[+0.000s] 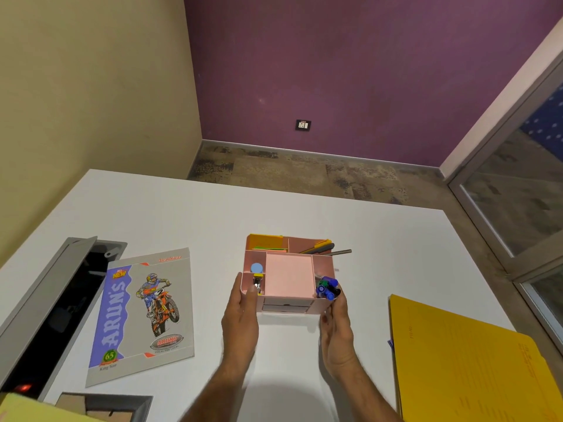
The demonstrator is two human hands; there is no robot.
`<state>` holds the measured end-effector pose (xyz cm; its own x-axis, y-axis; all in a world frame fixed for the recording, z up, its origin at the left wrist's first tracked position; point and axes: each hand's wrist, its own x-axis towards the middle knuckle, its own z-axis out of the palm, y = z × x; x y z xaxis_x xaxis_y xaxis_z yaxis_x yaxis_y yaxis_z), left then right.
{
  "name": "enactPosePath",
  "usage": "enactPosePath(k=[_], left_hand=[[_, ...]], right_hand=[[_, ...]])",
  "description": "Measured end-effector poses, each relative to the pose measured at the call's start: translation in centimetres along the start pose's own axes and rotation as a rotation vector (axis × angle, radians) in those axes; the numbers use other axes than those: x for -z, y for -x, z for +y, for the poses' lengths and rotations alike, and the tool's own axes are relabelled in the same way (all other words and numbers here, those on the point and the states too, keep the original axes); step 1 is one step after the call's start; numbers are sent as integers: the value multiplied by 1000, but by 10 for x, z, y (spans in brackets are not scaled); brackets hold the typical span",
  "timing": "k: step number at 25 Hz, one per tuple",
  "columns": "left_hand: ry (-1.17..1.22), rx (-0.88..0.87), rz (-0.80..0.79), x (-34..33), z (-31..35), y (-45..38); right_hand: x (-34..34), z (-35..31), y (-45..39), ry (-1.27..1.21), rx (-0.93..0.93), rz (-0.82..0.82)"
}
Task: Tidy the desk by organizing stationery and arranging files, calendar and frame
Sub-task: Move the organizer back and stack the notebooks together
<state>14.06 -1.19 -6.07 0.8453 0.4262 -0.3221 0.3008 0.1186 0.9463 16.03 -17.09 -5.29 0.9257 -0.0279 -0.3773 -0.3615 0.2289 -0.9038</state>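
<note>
left hand (242, 315) pressed flat against the near left corner of the pink organizer (288, 277), thumb hooked over the rim by the small front-left compartment. right hand (335, 324) pressed against the near right corner, fingers curled up at the wall beside the markers. organizer clamped between both palms, resting near the middle of the white desk (189, 214); whether lifted or seated on the surface cannot be told.

organizer contents: blue and green markers (327, 287) upright in the front-right compartment; blue round item (256, 267) in a left compartment; small metal item, too small to identify, in the front-left compartment; orange and green sticky notes (266, 242) in the rear-left compartment; pens (323, 248) lying tilted in the rear-right compartment, one tip projecting past the right wall. centre section covered by a flat pink panel.

notebook with a motocross rider (141, 315) lying flat to the left, well apart from the organizer. open grey cable hatch (45, 306) further left. yellow file (469, 367) flat at the right edge. dark frame (103, 406) at the near left corner, partly cut off by the picture edge.
</note>
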Motion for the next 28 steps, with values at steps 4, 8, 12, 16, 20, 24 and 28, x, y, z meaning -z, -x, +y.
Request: enactPosePath(k=[4, 8, 12, 16, 20, 24, 28], left_hand=[[-25, -6, 38, -3, 8, -6], [-43, -26, 69, -7, 25, -29], [-68, -37, 84, -17, 46, -66], [-85, -46, 95, -31, 54, -111], [-119, -73, 98, -43, 58, -144], [-133, -75, 89, -48, 57, -167], [-133, -82, 86, -48, 54, -177]], right_hand=[[-5, -2, -8, -39, 35, 7], [-12, -12, -30, -23, 76, -29], [-25, -26, -63, 2, 106, -44], [-36, -42, -103, 18, 124, -40], [-44, -48, -136, 30, 147, -44], [-47, -47, -159, 33, 147, -46], [-51, -44, -169, 27, 140, -47]])
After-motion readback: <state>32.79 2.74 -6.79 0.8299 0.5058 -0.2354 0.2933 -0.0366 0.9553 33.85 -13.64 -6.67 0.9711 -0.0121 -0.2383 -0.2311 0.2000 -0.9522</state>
